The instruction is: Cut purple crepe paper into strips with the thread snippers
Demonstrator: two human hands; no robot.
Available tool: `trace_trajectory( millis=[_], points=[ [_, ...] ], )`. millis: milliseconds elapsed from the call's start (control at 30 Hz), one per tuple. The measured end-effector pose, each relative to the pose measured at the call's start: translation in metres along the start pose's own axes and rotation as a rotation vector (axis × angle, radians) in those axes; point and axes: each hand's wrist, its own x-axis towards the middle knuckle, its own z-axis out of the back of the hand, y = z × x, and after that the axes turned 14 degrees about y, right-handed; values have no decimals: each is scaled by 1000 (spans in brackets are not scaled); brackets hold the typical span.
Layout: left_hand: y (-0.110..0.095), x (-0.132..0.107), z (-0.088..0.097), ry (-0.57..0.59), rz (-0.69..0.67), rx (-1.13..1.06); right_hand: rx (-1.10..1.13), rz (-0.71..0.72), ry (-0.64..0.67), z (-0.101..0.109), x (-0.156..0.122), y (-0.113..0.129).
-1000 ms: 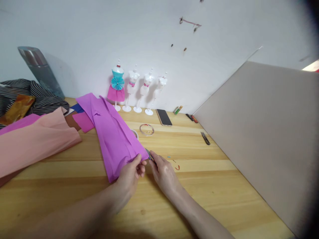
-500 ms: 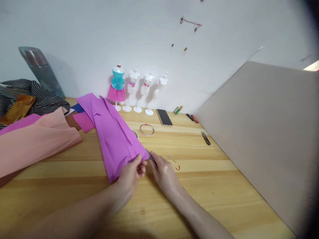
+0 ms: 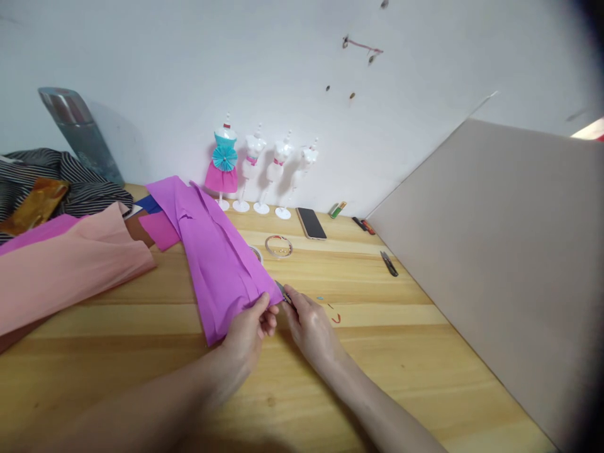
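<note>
A large purple sheet (image 3: 219, 261), crepe-paper-like and creased with a small tear near its upper part, slants across the table. My left hand (image 3: 248, 330) pinches its lower right corner between thumb and curled fingers. At that corner, my right hand (image 3: 306, 318) is closed around a pair of scissors (image 3: 285, 294). Their dark handles are mostly covered by my fingers, and the short blades point up and left at the sheet's edge. Small coloured scraps (image 3: 336, 318) lie to the right of my right hand.
Several white mini dress forms (image 3: 282, 154) stand along the wall, one dressed in blue and pink. A phone (image 3: 311, 223), clear ring-shaped case (image 3: 279, 246) and thread snips (image 3: 389, 263) lie beyond my hands. Peach sheets (image 3: 75, 264), striped cloth (image 3: 94, 195) and a bottle (image 3: 82, 135) occupy the left.
The scissors' blade shows a little more at the sheet's edge. Both hands keep nearly the same place, and the whole view has shifted slightly.
</note>
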Motion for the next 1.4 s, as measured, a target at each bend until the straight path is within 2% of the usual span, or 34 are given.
trace_trajectory(
  millis=[933,1400],
  points=[
    [1,0,-1,-17,26,-12,77,10,46,3,7,1],
    [5,1,4,15,34,8,114,7,75,7,14,4]
  ],
)
